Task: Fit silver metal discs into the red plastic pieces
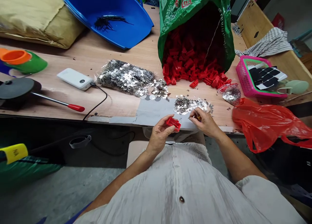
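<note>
Between the fingers and thumb of my left hand (159, 134) is a small red plastic part (174, 123), its hollow side facing up, held just over the table's front edge. My right hand (206, 121) is pinched closed to the right of it, apart from the red part. A small tool with a yellow-and-dark handle (199, 117) lies in its grip; the tip is too small to make out. Just beyond my right hand, a loose pile of shiny metal pieces (182, 105) rests partly on a grey sheet (156, 111).
A green sack (168, 9) spills red parts (185, 66) at the back. Left of it are a bag of metal pieces (126, 76), a white power bank (74, 78) and a blue scoop (136, 29). A pink basket (246, 81) and red plastic bag (265, 120) lie right.
</note>
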Tool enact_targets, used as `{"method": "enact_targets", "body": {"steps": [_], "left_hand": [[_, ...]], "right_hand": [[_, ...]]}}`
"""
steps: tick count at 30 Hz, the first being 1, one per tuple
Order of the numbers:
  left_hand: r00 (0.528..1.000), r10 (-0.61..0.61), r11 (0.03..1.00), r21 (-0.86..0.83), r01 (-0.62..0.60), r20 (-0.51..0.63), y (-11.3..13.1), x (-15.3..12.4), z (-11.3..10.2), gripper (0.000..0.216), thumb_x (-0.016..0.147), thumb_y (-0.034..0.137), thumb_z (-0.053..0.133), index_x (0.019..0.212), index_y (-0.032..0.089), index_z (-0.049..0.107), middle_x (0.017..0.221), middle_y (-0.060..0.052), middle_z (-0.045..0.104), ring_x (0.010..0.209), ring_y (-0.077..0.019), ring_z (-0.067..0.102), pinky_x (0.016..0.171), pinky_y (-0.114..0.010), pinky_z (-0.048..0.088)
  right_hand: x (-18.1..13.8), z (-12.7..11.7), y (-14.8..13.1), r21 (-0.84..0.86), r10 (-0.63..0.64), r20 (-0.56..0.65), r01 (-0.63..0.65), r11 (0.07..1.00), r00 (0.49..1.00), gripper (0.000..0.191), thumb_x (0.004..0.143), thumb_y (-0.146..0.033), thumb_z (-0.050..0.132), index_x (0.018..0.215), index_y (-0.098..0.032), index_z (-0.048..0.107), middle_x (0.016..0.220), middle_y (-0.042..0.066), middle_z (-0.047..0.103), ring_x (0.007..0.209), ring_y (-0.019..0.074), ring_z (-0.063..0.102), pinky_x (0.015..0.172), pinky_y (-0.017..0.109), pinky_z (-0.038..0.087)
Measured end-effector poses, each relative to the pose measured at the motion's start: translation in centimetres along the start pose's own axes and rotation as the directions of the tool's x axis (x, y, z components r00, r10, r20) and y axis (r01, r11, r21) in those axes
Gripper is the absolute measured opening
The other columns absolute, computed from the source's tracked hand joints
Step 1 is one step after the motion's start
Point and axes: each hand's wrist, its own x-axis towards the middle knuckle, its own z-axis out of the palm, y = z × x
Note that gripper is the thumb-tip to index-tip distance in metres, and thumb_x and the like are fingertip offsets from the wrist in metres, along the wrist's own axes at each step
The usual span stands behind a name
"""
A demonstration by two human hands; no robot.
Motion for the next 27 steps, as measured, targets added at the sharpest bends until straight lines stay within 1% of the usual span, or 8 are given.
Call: {"method": "enact_targets", "body": {"steps": [2, 5, 7, 11, 15, 17, 23, 27], "left_hand": [[1.0, -0.001, 1.0, -0.005, 0.001, 0.019, 0.0, 0.0, 0.1, 0.049, 0.072, 0.025, 0.079, 0.119, 0.021, 0.065, 0.102, -0.007, 0.072, 0.082, -0.0164, 0.069, 0.074, -0.03, 0.059], [0.999, 0.006, 1.0, 0.009, -0.007, 0.036, 0.0, 0.0, 0.2, 0.05, 0.073, 0.026, 0.078, 0.122, 0.022, 0.065, 0.099, -0.006, 0.072, 0.074, -0.0128, 0.067, 0.071, -0.028, 0.059], [0.999, 0.013, 1.0, 0.017, -0.013, 0.048, 0.1, -0.1, 0.3, 0.05, 0.075, 0.027, 0.077, 0.123, 0.022, 0.064, 0.097, -0.005, 0.071, 0.072, -0.0119, 0.065, 0.07, -0.027, 0.058], [0.998, 0.011, 1.0, -0.004, -0.011, 0.059, 0.5, -0.1, 0.4, 0.05, 0.075, 0.028, 0.076, 0.124, 0.022, 0.064, 0.098, -0.006, 0.071, 0.07, -0.011, 0.063, 0.068, -0.026, 0.056], [0.997, 0.017, 0.999, -0.038, -0.014, 0.073, 0.6, 0.0, 0.3, 0.047, 0.077, 0.027, 0.074, 0.123, 0.022, 0.066, 0.1, -0.007, 0.071, 0.069, -0.01, 0.061, 0.065, -0.024, 0.053], [0.996, 0.009, 0.999, -0.044, -0.005, 0.089, 0.7, 0.0, 0.2, 0.047, 0.077, 0.027, 0.074, 0.123, 0.022, 0.066, 0.102, -0.008, 0.071, 0.071, -0.0109, 0.061, 0.064, -0.024, 0.052], [0.992, -0.008, 0.999, -0.03, 0.012, 0.13, 1.0, -0.2, 0.2, 0.046, 0.078, 0.028, 0.072, 0.124, 0.023, 0.065, 0.105, -0.009, 0.07, 0.077, -0.0138, 0.064, 0.064, -0.025, 0.052], [0.99, -0.005, 1.0, -0.019, 0.007, 0.139, 1.1, -0.1, 0.1, 0.046, 0.078, 0.029, 0.073, 0.123, 0.023, 0.066, 0.105, -0.009, 0.07, 0.076, -0.0141, 0.063, 0.063, -0.025, 0.051]], "right_hand": [[-0.3, 0.3, -1.3, 0.053, -0.045, 0.01, 0.044, 0.998, 0.999, 0.008, 0.087, -0.024, 0.056, 0.094, -0.022, 0.053, 0.083, 0.001, 0.061, 0.07, 0.0138, 0.052, 0.065, 0.025, 0.039], [-0.6, 0.8, -2.6, 0.066, -0.129, 0.026, 0.127, 0.99, 0.991, 0.009, 0.087, -0.021, 0.057, 0.097, -0.023, 0.057, 0.084, 0.001, 0.064, 0.069, 0.0138, 0.054, 0.065, 0.026, 0.042], [-0.7, 1.2, -3.0, 0.057, -0.203, 0.038, 0.201, 0.978, 0.978, 0.009, 0.089, -0.019, 0.054, 0.094, -0.023, 0.06, 0.084, 0.002, 0.066, 0.073, 0.0155, 0.058, 0.069, 0.028, 0.044], [-0.7, 1.6, -3.0, 0.06, -0.345, 0.03, 0.343, 0.937, 0.938, 0.015, 0.092, -0.017, 0.051, 0.093, -0.024, 0.064, 0.091, 0.005, 0.069, 0.087, 0.0193, 0.062, 0.079, 0.034, 0.048], [-0.7, 1.6, -3.1, 0.084, -0.42, 0.039, 0.416, 0.906, 0.907, 0.014, 0.095, -0.022, 0.052, 0.093, -0.024, 0.066, 0.087, 0.005, 0.068, 0.085, 0.0184, 0.062, 0.076, 0.034, 0.051], [-0.8, 1.6, -3.2, 0.099, -0.426, 0.039, 0.421, 0.902, 0.904, 0.015, 0.095, -0.024, 0.052, 0.092, -0.025, 0.067, 0.086, 0.005, 0.067, 0.085, 0.0184, 0.062, 0.075, 0.034, 0.052], [-0.9, 1.9, -3.1, 0.194, -0.354, 0.007, 0.346, 0.918, 0.935, 0.014, 0.094, -0.027, 0.055, 0.091, -0.024, 0.068, 0.088, 0.006, 0.067, 0.086, 0.0191, 0.063, 0.077, 0.036, 0.052], [-0.8, 2.0, -3.0, 0.233, -0.337, 0.042, 0.318, 0.919, 0.941, 0.01, 0.092, -0.028, 0.059, 0.09, -0.024, 0.068, 0.087, 0.005, 0.066, 0.084, 0.0187, 0.062, 0.075, 0.035, 0.051]]}}
